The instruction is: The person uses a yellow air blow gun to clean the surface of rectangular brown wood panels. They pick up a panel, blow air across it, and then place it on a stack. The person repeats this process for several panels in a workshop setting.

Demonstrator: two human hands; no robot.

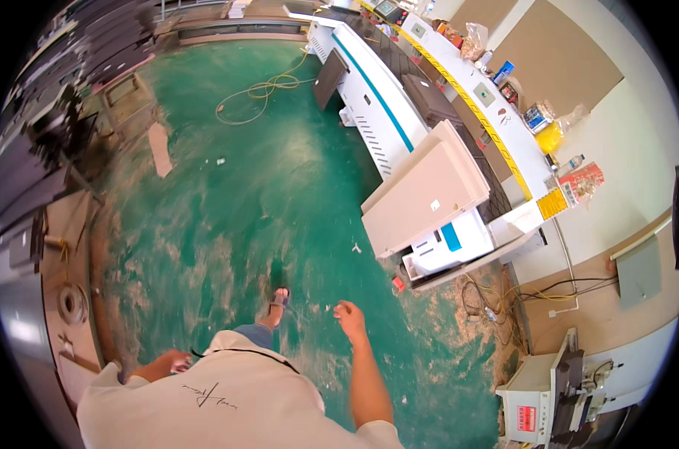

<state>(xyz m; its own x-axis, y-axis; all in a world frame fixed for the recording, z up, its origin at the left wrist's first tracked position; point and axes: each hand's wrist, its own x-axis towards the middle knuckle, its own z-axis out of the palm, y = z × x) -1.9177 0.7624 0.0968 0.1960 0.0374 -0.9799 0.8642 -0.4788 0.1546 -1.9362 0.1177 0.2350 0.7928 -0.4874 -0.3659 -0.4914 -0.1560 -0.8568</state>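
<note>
My right hand (348, 318) hangs over the green floor (280, 194), its fingers loosely bent and a little apart. Nothing shows between them, and it touches nothing. Low on the left, my left hand (176, 362) is beside my pale shirt (257, 389); its fingers are small and blurred, so their grip is unclear. A sandalled foot (278, 303) of mine is on the floor between the hands. Ahead of my right hand, pale brown panels (429, 187) lean against a long white machine (377, 120).
Behind the machine, a white ledge (504, 123) carries bottles, bags and boxes. A yellow hose (261, 93) loops on the floor. Stacked boards (93, 45) and a workbench (74, 262) line the left. Cables (489, 303) and a smaller machine (530, 396) stand at right.
</note>
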